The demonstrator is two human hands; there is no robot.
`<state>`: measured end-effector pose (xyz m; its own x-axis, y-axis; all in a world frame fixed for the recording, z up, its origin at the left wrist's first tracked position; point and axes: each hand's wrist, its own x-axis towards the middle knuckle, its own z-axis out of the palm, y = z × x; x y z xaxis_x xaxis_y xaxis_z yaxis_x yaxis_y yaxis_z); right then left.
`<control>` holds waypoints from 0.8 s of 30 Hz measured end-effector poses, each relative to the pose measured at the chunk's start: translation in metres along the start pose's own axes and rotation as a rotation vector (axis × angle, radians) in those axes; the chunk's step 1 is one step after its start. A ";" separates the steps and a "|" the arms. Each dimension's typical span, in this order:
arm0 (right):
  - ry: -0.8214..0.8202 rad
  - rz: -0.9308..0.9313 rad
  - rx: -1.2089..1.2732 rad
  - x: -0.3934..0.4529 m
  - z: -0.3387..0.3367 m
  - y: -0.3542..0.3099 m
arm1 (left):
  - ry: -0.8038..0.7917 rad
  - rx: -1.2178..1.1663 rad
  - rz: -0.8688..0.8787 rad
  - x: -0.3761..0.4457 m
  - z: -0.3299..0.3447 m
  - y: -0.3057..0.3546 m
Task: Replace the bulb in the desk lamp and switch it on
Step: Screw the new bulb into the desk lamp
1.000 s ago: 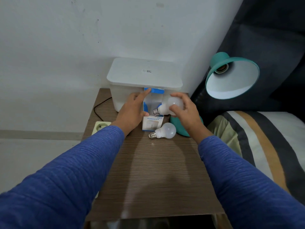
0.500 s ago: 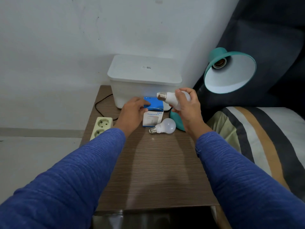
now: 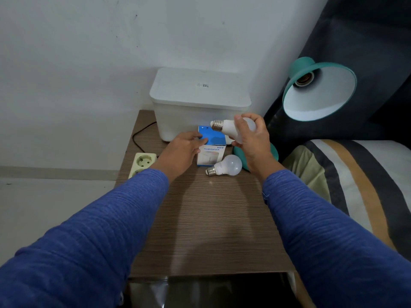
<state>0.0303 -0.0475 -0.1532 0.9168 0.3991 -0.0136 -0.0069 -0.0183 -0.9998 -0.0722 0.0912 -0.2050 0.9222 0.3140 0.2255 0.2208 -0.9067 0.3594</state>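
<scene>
My right hand [image 3: 253, 138] grips a white bulb [image 3: 228, 128] above the table, its metal screw base pointing left. A second white bulb [image 3: 225, 166] lies on the wooden table [image 3: 206, 218] beside a blue and white box [image 3: 211, 150]. My left hand [image 3: 184, 150] rests on the left side of that box, fingers on its blue top. The teal desk lamp has its shade [image 3: 320, 90] tilted toward me at the upper right, with the socket [image 3: 303, 80] bare inside. Its teal base [image 3: 273, 154] is partly hidden behind my right hand.
A white lidded plastic bin [image 3: 200, 101] stands at the back of the table against the wall. A pale power strip [image 3: 143, 162] with a black cable sits at the table's left edge. A striped bed [image 3: 347, 178] lies to the right.
My right hand pulled the bulb out of the box and raised it, base now pointing left. My left hand set the box down on the table and stays on it.
</scene>
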 end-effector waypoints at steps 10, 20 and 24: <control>0.170 -0.190 -0.265 -0.041 -0.024 -0.044 | 0.048 -0.043 -0.081 0.012 -0.063 0.038; 0.541 -0.294 -0.254 -0.060 -0.076 -0.073 | 0.100 -0.105 0.292 0.095 -0.127 0.173; 0.568 -0.218 -0.245 -0.045 -0.081 -0.073 | -0.045 -0.078 0.289 0.112 -0.124 0.190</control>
<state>0.0221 -0.1381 -0.0781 0.9556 -0.1275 0.2656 0.2325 -0.2272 -0.9457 0.0338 -0.0109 0.0007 0.9568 0.0313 0.2892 -0.0768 -0.9317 0.3550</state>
